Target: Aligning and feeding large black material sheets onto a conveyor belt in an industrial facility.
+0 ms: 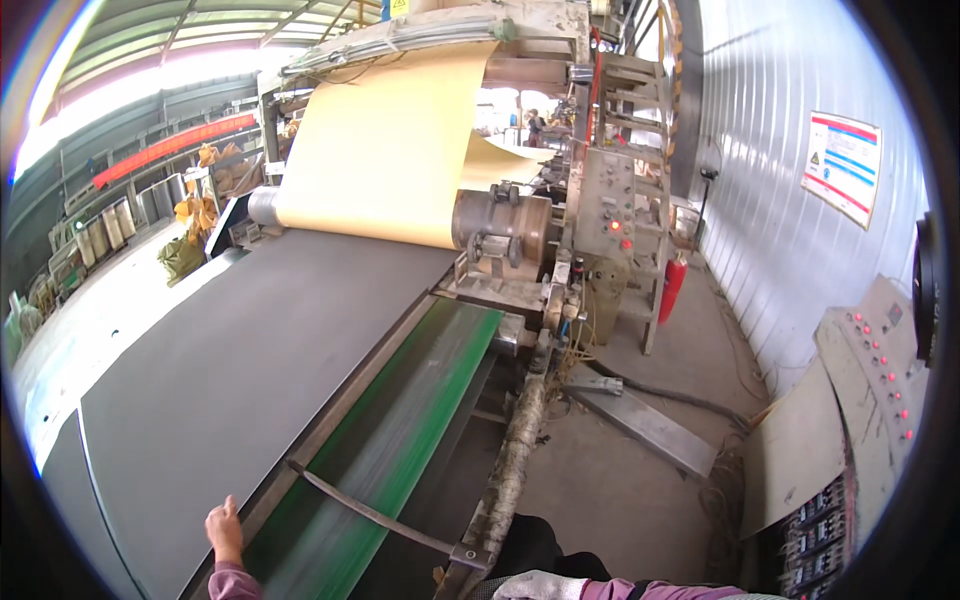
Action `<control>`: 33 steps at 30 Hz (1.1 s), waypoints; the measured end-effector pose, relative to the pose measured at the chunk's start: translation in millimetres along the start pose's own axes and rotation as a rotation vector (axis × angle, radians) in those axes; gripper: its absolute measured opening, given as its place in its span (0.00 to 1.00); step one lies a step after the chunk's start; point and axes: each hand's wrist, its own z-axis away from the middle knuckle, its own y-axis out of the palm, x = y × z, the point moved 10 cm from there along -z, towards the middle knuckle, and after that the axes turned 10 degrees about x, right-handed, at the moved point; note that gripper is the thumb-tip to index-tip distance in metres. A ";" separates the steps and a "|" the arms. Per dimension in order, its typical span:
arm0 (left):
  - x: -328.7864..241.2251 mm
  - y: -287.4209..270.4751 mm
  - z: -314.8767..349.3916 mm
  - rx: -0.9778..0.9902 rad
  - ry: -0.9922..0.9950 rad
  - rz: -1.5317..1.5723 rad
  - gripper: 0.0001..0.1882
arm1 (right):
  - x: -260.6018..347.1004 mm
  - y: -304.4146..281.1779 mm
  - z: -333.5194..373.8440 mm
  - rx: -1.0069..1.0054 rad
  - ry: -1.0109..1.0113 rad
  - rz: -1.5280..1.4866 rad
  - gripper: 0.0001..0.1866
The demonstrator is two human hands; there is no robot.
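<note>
My bare left hand (225, 532) is over the right edge of a wide dark grey sheet (250, 330), near the brown rail beside it. Its fingers look curled, with one raised a little, and nothing shows in them. Whether it touches the sheet is unclear. At the lower edge my right hand (540, 586) wears a pale glove and lies beside dark cloth. The picture cuts it off, and its fingers are mostly hidden. The grey sheet runs away from me to a roller, where a broad yellow web (385, 145) rises above it.
A green-edged belt (400, 410) runs right of the rail, crossed by a curved metal bar (375, 512). A worn pipe (510, 465) borders it. On the right stand a control console (880, 360) with red lights, a fire extinguisher (673, 288) and a metal channel (645, 425) on the floor.
</note>
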 end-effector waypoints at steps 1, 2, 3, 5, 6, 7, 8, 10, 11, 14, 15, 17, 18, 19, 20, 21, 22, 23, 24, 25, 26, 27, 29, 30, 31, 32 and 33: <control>31.0 -9.1 7.7 -0.123 -0.065 -0.177 0.26 | -1.9 -0.9 -1.0 0.001 -0.001 0.002 0.12; 60.4 -19.1 18.9 -0.131 -0.165 -0.192 0.26 | -4.1 -3.3 -1.8 0.002 0.001 -0.003 0.12; 88.2 -35.5 32.2 -0.139 -0.266 -0.211 0.26 | -5.5 -4.5 -2.7 0.011 -0.002 0.001 0.12; 130.2 -49.0 41.2 -0.065 -0.299 -0.160 0.25 | -9.5 -3.6 -2.8 0.029 0.000 0.002 0.13; 149.6 -49.7 49.1 0.008 -0.339 -0.103 0.25 | -9.4 -5.1 -2.8 0.028 -0.016 0.000 0.13; 147.9 -55.8 57.2 0.007 -0.362 -0.116 0.25 | -5.5 -4.8 -2.2 0.034 -0.026 0.002 0.13; 126.1 -51.1 52.8 0.028 -0.236 -0.096 0.24 | -3.1 -4.4 0.0 0.039 -0.024 0.006 0.13; 65.3 -51.9 50.2 0.020 -0.061 -0.088 0.22 | -0.7 -2.8 0.2 0.043 -0.014 0.017 0.13; 33.3 -56.0 50.5 -0.006 -0.014 -0.108 0.22 | 1.7 -0.9 0.1 0.049 -0.014 0.010 0.13; -22.6 -38.6 34.6 0.092 -0.017 -0.114 0.22 | -6.2 -5.5 -8.4 0.051 -0.063 0.000 0.13; -41.6 -36.6 32.5 0.089 -0.036 -0.146 0.23 | -6.6 -5.6 -8.8 0.057 -0.053 0.005 0.13; -72.5 -25.5 22.5 0.115 -0.030 -0.178 0.24 | -11.7 -5.9 -8.5 0.041 0.012 -0.003 0.12; -80.9 -20.8 18.5 0.120 -0.032 -0.193 0.24 | -1.9 3.2 -6.4 0.058 0.025 0.001 0.12; -88.2 -16.0 14.3 0.125 -0.038 -0.211 0.25 | 0.5 10.1 -1.4 0.057 0.136 -0.038 0.12; -102.3 -9.4 8.8 0.123 -0.016 -0.220 0.26 | 5.5 17.8 5.2 0.054 0.247 -0.078 0.13; -109.6 -8.5 5.9 0.115 -0.012 -0.238 0.26 | 11.1 24.9 7.2 0.077 0.306 -0.072 0.13; -124.0 -0.3 -0.5 0.193 -0.010 -0.249 0.26 | 17.0 25.2 10.6 0.033 0.298 -0.029 0.12; -148.7 13.5 -11.1 0.224 0.046 -0.245 0.27 | 21.1 19.4 14.0 -0.010 0.287 0.017 0.12; -171.4 25.7 -20.4 0.200 0.137 -0.170 0.28 | 16.3 7.8 15.1 -0.021 0.191 0.003 0.12; -184.0 41.1 -30.9 0.268 0.168 -0.161 0.29 | 10.1 -1.2 14.7 -0.019 0.101 -0.016 0.12; -195.0 40.7 -32.5 0.320 0.148 -0.055 0.30 | 8.9 -1.0 13.9 -0.003 0.110 -0.026 0.12; -189.0 55.2 -41.6 0.336 0.184 0.030 0.28 | 9.5 4.3 13.6 0.003 0.114 -0.034 0.12; -127.5 64.1 -52.5 0.156 0.228 0.041 0.25 | 8.3 19.1 7.3 0.035 0.161 -0.009 0.12; -115.4 51.7 -47.0 -0.012 0.326 0.073 0.22 | 8.9 20.0 4.4 0.013 0.184 0.003 0.12; -144.4 37.9 -31.3 -0.079 0.456 -0.230 0.15 | 12.9 10.7 6.5 -0.028 0.185 -0.015 0.12; -133.3 16.4 -16.8 -0.170 0.448 -0.358 0.16 | 17.2 10.9 9.4 -0.043 0.187 -0.015 0.11; -87.6 3.0 -7.6 -0.258 0.404 -0.473 0.18 | 20.5 16.7 11.3 -0.038 0.193 -0.007 0.11</control>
